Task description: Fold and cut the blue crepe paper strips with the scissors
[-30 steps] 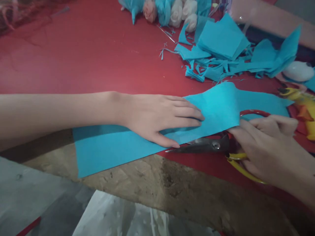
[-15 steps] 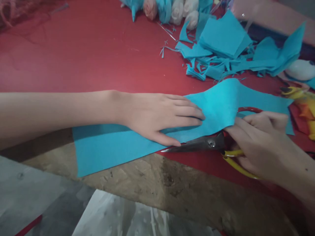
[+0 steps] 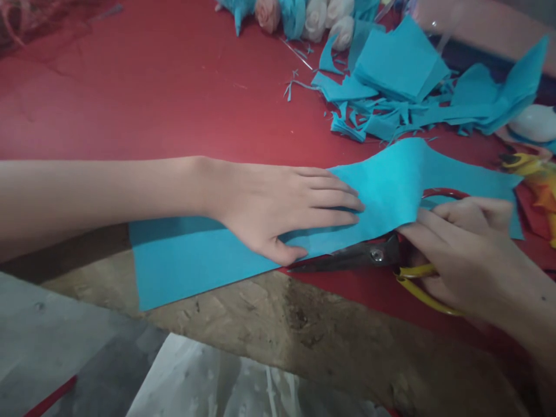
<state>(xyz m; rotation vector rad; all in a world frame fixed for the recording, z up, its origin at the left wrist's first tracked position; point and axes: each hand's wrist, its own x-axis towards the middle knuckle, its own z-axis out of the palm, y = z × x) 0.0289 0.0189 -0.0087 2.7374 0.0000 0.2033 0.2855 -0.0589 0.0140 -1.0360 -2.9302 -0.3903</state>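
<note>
A long blue sheet [image 3: 186, 263], paper or thin fabric, lies along the near edge of the red tabletop [image 3: 143, 92]. My left hand [image 3: 278, 208] presses flat on it, fingers stretched out and the thumb bent at the sheet's near edge. In my right hand [image 3: 473, 255] is a pair of scissors [image 3: 365, 255] with red and yellow handles, fingers wrapped round the grips. Its blades point left under the sheet's near edge, their tip close to my left thumb. Beside my right hand the sheet rises in a curved fold that hides part of the scissors.
Blue scraps and cut pieces [image 3: 391, 63] are heaped at the back right. White and pink fabric roses [image 3: 315, 20] stand at the top. Yellow and orange pieces [image 3: 541, 179] lie at the right edge. Bare wood [image 3: 243, 313] forms the table's near border.
My left thumb has drawn back a little to the left and bent, off the scissors' blade. The scissors and my right hand are nearly unmoved; the whole view has shifted slightly.
</note>
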